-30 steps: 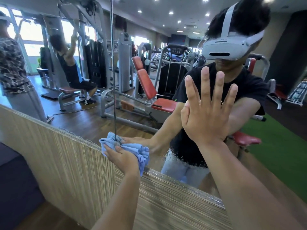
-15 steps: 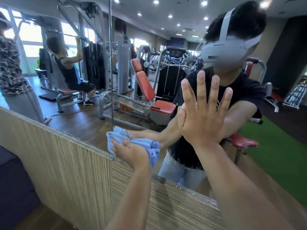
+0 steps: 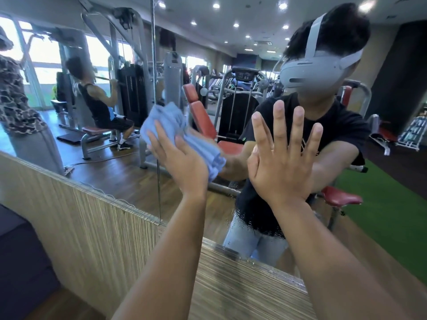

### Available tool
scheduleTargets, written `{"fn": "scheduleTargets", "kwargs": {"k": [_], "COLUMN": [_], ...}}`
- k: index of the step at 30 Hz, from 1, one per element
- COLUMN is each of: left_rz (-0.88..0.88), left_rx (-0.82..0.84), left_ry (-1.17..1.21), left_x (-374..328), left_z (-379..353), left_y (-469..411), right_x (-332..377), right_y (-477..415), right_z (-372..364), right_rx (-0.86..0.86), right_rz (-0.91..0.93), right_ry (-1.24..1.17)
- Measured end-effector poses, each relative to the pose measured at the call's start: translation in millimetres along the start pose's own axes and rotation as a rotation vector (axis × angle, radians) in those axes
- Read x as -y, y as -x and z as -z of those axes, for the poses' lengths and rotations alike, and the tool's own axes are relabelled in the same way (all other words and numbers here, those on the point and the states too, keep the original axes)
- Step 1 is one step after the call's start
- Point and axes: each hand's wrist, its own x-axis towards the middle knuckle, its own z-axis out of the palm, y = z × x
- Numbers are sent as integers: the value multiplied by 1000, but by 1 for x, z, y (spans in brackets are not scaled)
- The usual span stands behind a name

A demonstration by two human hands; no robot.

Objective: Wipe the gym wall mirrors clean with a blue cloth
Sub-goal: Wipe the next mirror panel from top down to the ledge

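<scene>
Head camera looks at a large glass wall mirror (image 3: 108,174), made of 2 panes that meet at a thin vertical seam (image 3: 155,65). The left hand (image 3: 179,160) presses a crumpled light-blue cloth (image 3: 167,122) against the glass. Its fingers (image 3: 159,132) lie stretched up over the fabric rather than curled round it. The thumb is hidden, and the whole hand is blurred. The cloth sits across the seam at about mid height of the mirror, with a bunched end (image 3: 213,161) sticking out to the right of the palm.

Just to the right, the right hand (image 3: 280,165) lies flat on the right pane with all 5 fingers straight and spread wide, holding nothing. Both forearms reach up from the near edge of the view.

Below the glass runs a striped light-wood wall panel (image 3: 80,239), and a dark cushioned seat (image 3: 20,262) stands at the near left. The mirror shows the person in a grey headset (image 3: 309,70) and a black T-shirt (image 3: 332,125). It also shows a red padded gym bench (image 3: 203,116), green turf flooring (image 3: 383,195), and another person seated at a cable machine (image 3: 97,105) on the far left.
</scene>
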Motion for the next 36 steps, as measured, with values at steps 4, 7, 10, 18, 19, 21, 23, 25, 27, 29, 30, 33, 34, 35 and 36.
{"fn": "scheduleTargets", "kwargs": {"k": [4,7,10,18,19,21,23,25,27,29,30,33,34,35,36], "left_rz": [247,475,570,268,215,130,49,8,73,191,246,310,307,292,257], "left_rx": [-40,-74,-107,-82,-54,7,41,74,81,66,66,101,112,120,136], "left_ry": [-27,3,45,130,119,76,42,9,-20,-52,-70,-94,-92,-93,-94], "left_x": [86,114,113,22,1,-32,-38,-18,15,44,53,61,55,48,38], "left_z": [31,48,47,6,0,-8,-7,3,15,28,35,47,48,46,43], "left_y": [50,77,71,6,-4,-14,-12,-1,18,41,52,74,75,74,72], "right_x": [1,2,1,0,0,-1,-2,-2,-3,-5,-7,-17,-23,-31,-39], "right_y": [0,-1,-1,-2,-2,-2,-2,-2,-4,-6,-6,0,3,7,11], "right_z": [-1,-2,-5,-3,-1,2,4,8,14,22,26,38,42,46,49], "right_rx": [-21,-37,-51,-29,-17,10,39,65,85,133,154,165,159,158,161], "right_rz": [-3,-14,-8,4,8,14,15,11,7,16,24,29,28,30,32], "right_ry": [29,41,50,0,-8,-20,-36,-62,-93,-138,-156,-169,-163,-157,-152]}}
